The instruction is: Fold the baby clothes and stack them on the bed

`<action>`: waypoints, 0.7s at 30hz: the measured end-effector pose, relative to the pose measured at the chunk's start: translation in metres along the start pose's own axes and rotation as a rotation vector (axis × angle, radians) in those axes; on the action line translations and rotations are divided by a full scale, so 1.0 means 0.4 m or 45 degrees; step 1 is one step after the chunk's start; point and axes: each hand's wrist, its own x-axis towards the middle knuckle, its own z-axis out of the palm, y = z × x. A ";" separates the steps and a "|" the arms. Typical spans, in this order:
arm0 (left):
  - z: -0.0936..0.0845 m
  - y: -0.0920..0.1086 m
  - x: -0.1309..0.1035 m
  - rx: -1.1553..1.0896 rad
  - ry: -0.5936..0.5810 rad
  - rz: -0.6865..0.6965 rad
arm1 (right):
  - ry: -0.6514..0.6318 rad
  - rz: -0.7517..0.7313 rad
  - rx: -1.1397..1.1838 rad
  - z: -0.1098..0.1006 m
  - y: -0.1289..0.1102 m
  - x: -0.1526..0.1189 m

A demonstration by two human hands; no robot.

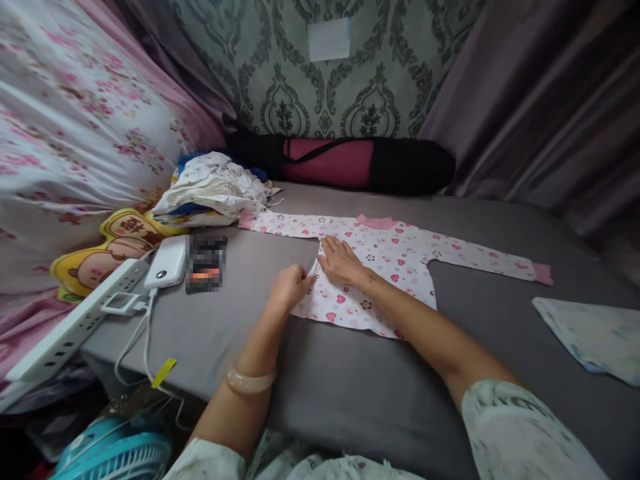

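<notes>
A child's long-sleeved shirt (370,257), white with pink hearts and flowers, lies spread on the grey bed sheet (320,380). Its pink collar points away from me and both sleeves stretch out sideways. My left hand (293,288), a pale bangle on its wrist, pinches the left side edge of the shirt. Flat on the fabric beside it, under the left armpit, rests my right hand (340,260) with fingers extended. My right forearm crosses over the lower part of the shirt and hides some of the hem.
Crumpled clothes (215,183) are piled at the back left. Nearby lie a yellow cartoon cushion (125,243), a white power bank (167,261) and a power strip (85,317) with cables. A long black-and-pink bag (330,162) lies along the wall. Folded cloth (595,333) sits at right.
</notes>
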 end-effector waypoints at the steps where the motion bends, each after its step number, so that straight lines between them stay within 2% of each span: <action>1: -0.003 -0.004 0.002 -0.004 -0.014 -0.003 | 0.031 0.013 -0.011 0.007 0.000 0.008; 8: -0.024 -0.015 0.007 -0.039 -0.095 -0.038 | 0.118 0.035 -0.046 0.027 0.004 0.018; 11: -0.031 -0.016 0.007 -0.029 -0.112 -0.047 | 0.162 0.141 -0.033 0.028 -0.012 0.003; 13: -0.035 -0.016 0.007 -0.022 -0.119 -0.049 | 0.165 0.233 -0.015 0.032 -0.032 -0.017; 15: -0.038 -0.018 0.007 -0.017 -0.128 -0.048 | 0.130 0.249 0.006 0.038 -0.058 -0.046; 18: -0.040 -0.023 0.007 0.015 -0.118 -0.053 | 0.051 0.168 0.044 0.046 -0.105 -0.097; 21: -0.036 -0.030 0.009 0.060 0.020 -0.069 | -0.013 0.083 0.104 0.050 -0.154 -0.148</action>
